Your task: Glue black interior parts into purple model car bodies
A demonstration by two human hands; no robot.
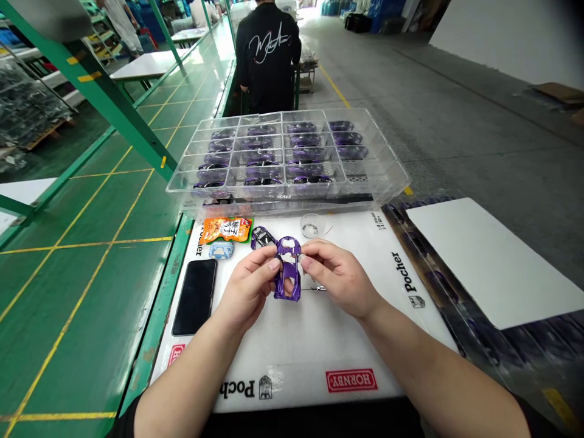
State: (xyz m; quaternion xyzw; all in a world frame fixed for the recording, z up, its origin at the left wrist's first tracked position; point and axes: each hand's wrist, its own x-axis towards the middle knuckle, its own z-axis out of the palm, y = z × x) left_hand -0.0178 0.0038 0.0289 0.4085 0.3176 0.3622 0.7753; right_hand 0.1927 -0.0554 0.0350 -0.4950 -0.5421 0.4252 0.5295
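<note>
A purple toy car body shell (289, 274) with open window gaps is held upright over the white work mat (310, 347). My left hand (250, 283) pinches its left edge between thumb and fingers. On the opposite edge, the thumb and fingertips of my right hand (340, 274) close on the same shell. Just behind, a second purple car part with a dark inside (261, 237) lies on the mat, partly covered by my left fingers. A thin metal tool (314, 288) lies beside the shell, and a small clear round dish (312, 226) stands farther back.
A clear compartment tray (383, 173) of purple car bodies spans the mat's back. At left lie a black phone (195, 298), an orange packet (225, 230) and a small blue item (221, 250). A white board (493, 261) rests on more trays at right. A person in black (268, 61) sits ahead.
</note>
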